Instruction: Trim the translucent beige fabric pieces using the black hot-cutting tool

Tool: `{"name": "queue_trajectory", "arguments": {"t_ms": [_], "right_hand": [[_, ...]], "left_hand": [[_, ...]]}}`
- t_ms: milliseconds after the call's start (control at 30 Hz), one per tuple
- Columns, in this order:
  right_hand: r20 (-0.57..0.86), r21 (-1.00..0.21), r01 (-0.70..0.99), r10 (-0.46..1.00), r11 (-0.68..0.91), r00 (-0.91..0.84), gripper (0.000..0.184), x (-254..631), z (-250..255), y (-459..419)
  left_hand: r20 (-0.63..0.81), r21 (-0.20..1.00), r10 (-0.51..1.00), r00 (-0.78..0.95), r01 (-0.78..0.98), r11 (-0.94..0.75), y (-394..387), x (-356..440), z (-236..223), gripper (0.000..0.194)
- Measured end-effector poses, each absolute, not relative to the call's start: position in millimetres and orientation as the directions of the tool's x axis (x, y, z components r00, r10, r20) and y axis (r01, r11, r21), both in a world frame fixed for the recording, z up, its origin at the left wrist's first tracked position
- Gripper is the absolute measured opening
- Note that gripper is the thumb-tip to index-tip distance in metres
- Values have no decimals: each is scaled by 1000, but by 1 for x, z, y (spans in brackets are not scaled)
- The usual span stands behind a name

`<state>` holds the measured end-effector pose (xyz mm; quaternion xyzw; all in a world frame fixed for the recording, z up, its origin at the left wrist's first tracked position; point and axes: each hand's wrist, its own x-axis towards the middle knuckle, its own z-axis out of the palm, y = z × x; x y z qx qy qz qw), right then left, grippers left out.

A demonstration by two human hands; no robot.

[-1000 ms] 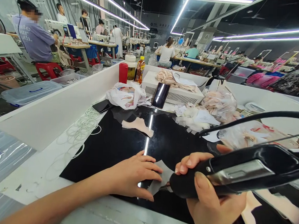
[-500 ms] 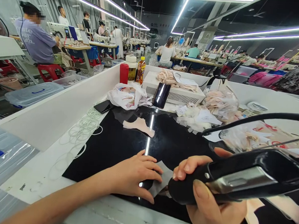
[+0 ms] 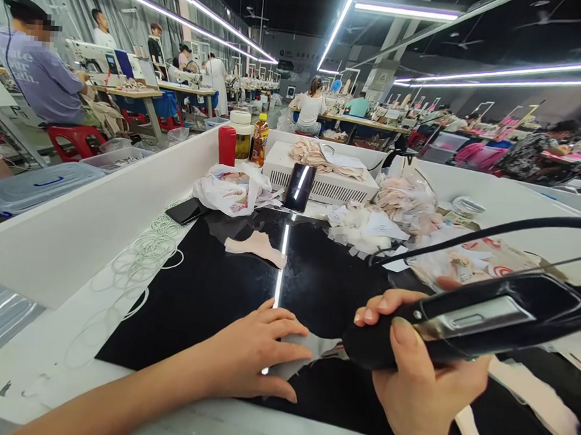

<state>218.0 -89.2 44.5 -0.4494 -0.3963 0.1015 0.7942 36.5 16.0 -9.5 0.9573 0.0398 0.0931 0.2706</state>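
Observation:
My left hand (image 3: 252, 353) lies flat with its fingers stretched out, pressing a small grey fabric piece (image 3: 306, 351) onto the glossy black work surface (image 3: 217, 292). My right hand (image 3: 422, 390) is wrapped round a long black corded hand tool (image 3: 466, 320). The tool's blunt front end touches the grey piece just right of my left fingertips. A black cable (image 3: 491, 231) runs off the tool to the right. Farther back on the black surface lies a beige cut fabric piece (image 3: 256, 247).
A white wall (image 3: 98, 219) borders the bench on the left, with several thin white rings (image 3: 145, 261) beside it. At the back stand a white box (image 3: 322, 180), a leaning phone (image 3: 299, 187), bottles (image 3: 248, 139) and bags of beige pieces (image 3: 407, 201). Other people sit at sewing tables beyond.
The view has shifted slightly left and down. My right hand has tilted the tool's rear end a little higher, with its tip staying on the grey piece. My left hand stays flat.

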Motion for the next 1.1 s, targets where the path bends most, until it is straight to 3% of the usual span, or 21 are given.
{"name": "queue_trajectory", "arguments": {"t_ms": [300,500,900,967,1100], "right_hand": [[527,-814,215,530,540,664,48,219,44,-90],[540,-783,237,439,575,718,51,235,46,-92],[542,-805,265,478,531,691,46,237,41,-93],[555,-796,264,483,545,677,44,238,41,-92],[576,-782,285,469,554,670,46,243,43,-91]], "left_hand": [[147,547,138,979,36,-836,17,35,-4,54],[119,556,143,983,53,-829,17,35,-2,53],[123,590,159,980,57,-806,18,34,0,54],[147,628,218,965,80,-774,18,33,-2,52],[169,685,497,851,261,-680,18,35,-8,35]]}}
